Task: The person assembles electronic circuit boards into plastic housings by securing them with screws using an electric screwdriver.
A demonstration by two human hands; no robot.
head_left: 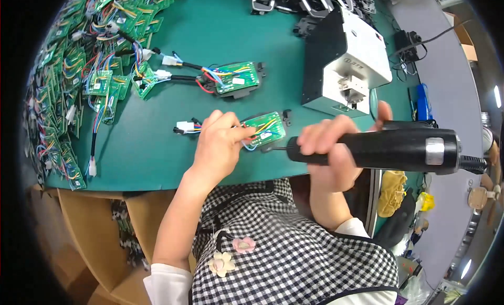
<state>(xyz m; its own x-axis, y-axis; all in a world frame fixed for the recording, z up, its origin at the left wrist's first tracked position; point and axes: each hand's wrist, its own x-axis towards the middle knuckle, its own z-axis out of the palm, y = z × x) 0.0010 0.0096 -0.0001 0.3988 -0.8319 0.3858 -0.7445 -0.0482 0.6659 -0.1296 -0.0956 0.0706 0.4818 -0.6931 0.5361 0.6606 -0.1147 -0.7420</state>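
Observation:
My right hand (336, 145) is wrapped round a black electric screwdriver (388, 147), its thin bit pointing left at the lower edge of a green circuit board (274, 127). That board sits on a dark plastic housing, with coloured wires and a white connector (185, 127) running off to the left. My left hand (218, 142) rests on the board's left end, fingers bent and the index finger pressing near the wires. Whether its fingers pinch anything is hidden. Just beyond lies a second circuit board (237, 78) in a black housing, wired to a white plug.
Many wired circuit boards (68, 90) are heaped along the left side of the green table (210, 24). A white and black boxy machine (349, 63) stands at the right. Black plastic parts (315, 3) lie at the back. A blue object (423, 101) is near the right edge.

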